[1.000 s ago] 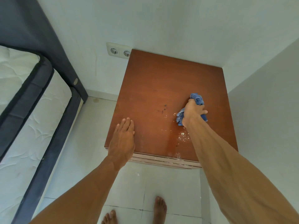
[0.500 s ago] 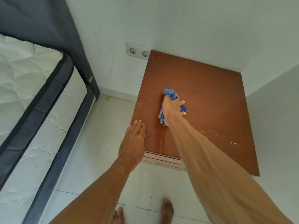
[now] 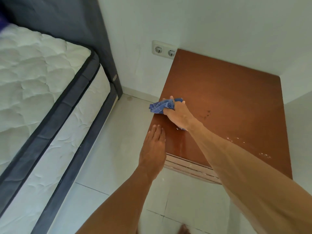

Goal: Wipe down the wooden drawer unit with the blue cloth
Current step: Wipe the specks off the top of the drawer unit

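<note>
1. Wooden drawer unit (image 3: 228, 102) is sitting in the wall corner: flat rectangular top, smooth reddish-brown finish, pale layered drawer edges showing along its front.
2. Right hand (image 3: 179, 114) is pressing down on the unit top near its left edge, grip closed tight around the blue cloth (image 3: 161, 106).
3. The cloth is bunched and crumpled, woven texture visible; its loose end is sticking out past the unit's left edge, over the floor.
4. Left hand (image 3: 154, 149) is lying flat, palm down, fingers straight and together, at the unit's front-left corner. Grip fully open, holding nothing.
5. White droplets or specks (image 3: 249, 147) are sitting on the unit top towards its front right; a few dark marks (image 3: 206, 114) are showing just right of the right hand.
6. A streaky sheen is running from below the right hand to the unit's front edge.
7. Double wall socket (image 3: 164, 50) is sitting just beside the unit's back-left corner.
8. Quilted white mattress (image 3: 38, 85) with dark grey fabric trim is lying well left of the unit, across pale glossy floor tiles (image 3: 118, 149).
</note>
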